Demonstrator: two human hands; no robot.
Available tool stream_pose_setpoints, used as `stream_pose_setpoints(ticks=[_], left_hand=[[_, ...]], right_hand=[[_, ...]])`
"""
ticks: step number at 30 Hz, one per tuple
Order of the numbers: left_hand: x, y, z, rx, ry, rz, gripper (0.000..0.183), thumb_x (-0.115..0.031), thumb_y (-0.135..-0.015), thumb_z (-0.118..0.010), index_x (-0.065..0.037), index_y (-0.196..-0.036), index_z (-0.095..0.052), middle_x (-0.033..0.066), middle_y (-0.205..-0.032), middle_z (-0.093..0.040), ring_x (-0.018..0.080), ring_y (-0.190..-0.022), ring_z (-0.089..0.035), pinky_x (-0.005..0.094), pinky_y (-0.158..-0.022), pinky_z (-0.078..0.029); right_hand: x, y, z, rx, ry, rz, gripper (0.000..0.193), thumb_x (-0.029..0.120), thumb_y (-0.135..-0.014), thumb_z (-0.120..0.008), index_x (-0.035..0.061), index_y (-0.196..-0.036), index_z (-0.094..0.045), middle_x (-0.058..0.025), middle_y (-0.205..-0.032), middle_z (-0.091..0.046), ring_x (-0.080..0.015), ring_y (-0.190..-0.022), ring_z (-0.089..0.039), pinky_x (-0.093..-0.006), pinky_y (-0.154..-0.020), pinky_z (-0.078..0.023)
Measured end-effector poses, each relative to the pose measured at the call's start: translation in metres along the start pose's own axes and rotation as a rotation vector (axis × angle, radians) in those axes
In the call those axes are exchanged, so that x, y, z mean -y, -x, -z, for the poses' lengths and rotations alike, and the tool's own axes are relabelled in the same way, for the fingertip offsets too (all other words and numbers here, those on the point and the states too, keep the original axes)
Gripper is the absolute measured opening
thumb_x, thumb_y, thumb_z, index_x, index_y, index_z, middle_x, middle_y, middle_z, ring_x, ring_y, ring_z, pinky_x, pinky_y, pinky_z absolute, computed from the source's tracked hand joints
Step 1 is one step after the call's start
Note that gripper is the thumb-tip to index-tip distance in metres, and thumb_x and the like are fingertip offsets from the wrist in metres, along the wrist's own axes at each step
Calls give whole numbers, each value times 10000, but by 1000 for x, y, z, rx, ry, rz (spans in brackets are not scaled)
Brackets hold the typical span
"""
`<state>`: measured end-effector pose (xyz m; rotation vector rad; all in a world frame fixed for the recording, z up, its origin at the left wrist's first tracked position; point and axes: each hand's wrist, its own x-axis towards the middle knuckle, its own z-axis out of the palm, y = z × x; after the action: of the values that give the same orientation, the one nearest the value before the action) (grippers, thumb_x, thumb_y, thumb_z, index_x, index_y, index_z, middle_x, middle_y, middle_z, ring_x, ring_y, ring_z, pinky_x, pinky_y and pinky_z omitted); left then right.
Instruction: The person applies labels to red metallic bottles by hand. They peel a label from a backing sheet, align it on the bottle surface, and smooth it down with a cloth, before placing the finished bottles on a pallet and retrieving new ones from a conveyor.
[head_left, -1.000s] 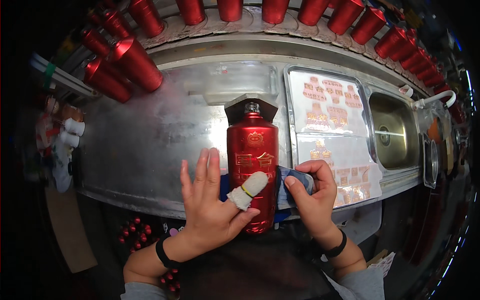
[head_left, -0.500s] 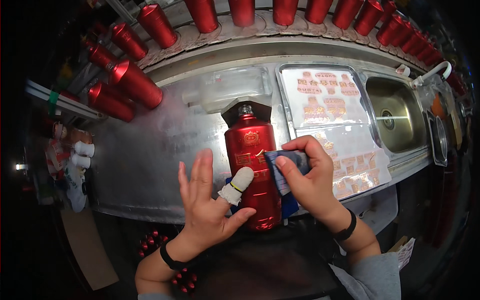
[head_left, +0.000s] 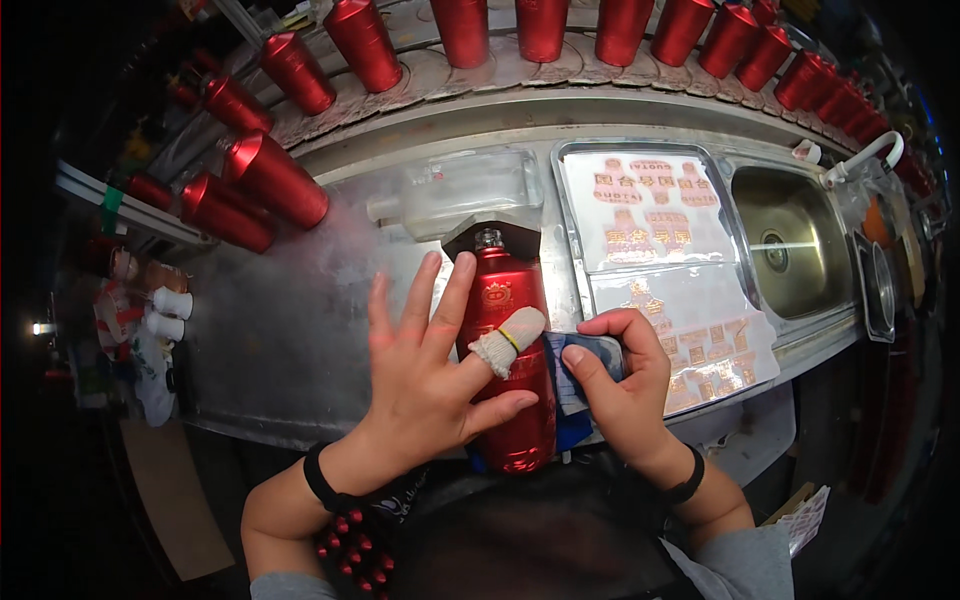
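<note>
A glossy red bottle (head_left: 519,440) with a clear neck lies on its back on the metal bench in front of me, its neck in a dark notched rest (head_left: 525,243). My left hand (head_left: 425,365) is open with fingers spread. Its index finger wears a white cloth finger cover (head_left: 508,342) with a yellow band and lies across the bottle's front, hiding the middle of the gold lettering. At the bottle's right side my right hand (head_left: 630,385) pinches a flat blue-grey pad (head_left: 568,375) between thumb and fingers. Blue material (head_left: 573,428) shows beneath the bottle.
A metal tray (head_left: 741,255) with sheets of gold decals (head_left: 640,250) lies to the right, beside a sink (head_left: 790,250). Behind the bench, red bottles (head_left: 541,30) line a curved conveyor. Two more red bottles (head_left: 275,180) lean at the left. A clear container (head_left: 470,185) stands behind the rest.
My left hand has moved up and right, its covered finger now farther across the bottle. My right hand and the pad have shifted slightly right and down. The conveyor bottles have moved left.
</note>
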<state>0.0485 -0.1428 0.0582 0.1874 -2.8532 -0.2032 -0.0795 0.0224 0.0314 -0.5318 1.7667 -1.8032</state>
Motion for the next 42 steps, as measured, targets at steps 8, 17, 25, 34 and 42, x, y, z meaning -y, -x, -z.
stream_pose_setpoints(ticks=[8, 17, 25, 34, 42], left_hand=[[-1, 41, -15, -29, 183, 242, 588, -586, -823, -638, -200, -1266, -658, 320, -1486, -318, 468, -1363, -341, 672, -1075, -151], [-4, 46, -21, -139, 339, 284, 627, -558, -854, -621, -116, -1299, -624, 362, -1474, -299, 449, -1360, -361, 655, -1080, -180], [-6, 46, -31, -176, 428, 262, 618, -497, -874, -625, -63, -1312, -598, 365, -1475, -297, 465, -1355, -364, 626, -1087, -207], [-5, 39, -30, -128, 448, 254, 610, -491, -871, -632, -54, -1296, -607, 374, -1476, -288, 472, -1358, -357, 626, -1097, -180], [-4, 27, -26, -85, 443, 244, 580, -474, -862, -643, -61, -1268, -634, 384, -1481, -265, 475, -1367, -343, 623, -1110, -138]], right_hand=[[-5, -5, 0, 47, 103, 90, 182, 57, -864, -687, 1, -994, -573, -29, -862, -610, -55, -783, -540, -219, -683, -450], [4, -5, 3, 42, -53, 13, 201, 45, -887, -659, 7, -1047, -544, -13, -894, -585, -56, -815, -532, -211, -719, -444], [-10, -43, 1, 178, -217, -314, 238, 241, -908, -691, 62, -874, -538, 56, -695, -520, 4, -632, -421, -183, -537, -322], [-14, -42, -2, 373, -383, -387, 302, 179, -863, -745, 104, -896, -455, 32, -755, -577, -8, -676, -511, -165, -578, -392], [-24, -50, 4, 392, -462, -478, 286, 207, -869, -738, 111, -858, -468, 52, -741, -548, -3, -660, -477, -162, -559, -355]])
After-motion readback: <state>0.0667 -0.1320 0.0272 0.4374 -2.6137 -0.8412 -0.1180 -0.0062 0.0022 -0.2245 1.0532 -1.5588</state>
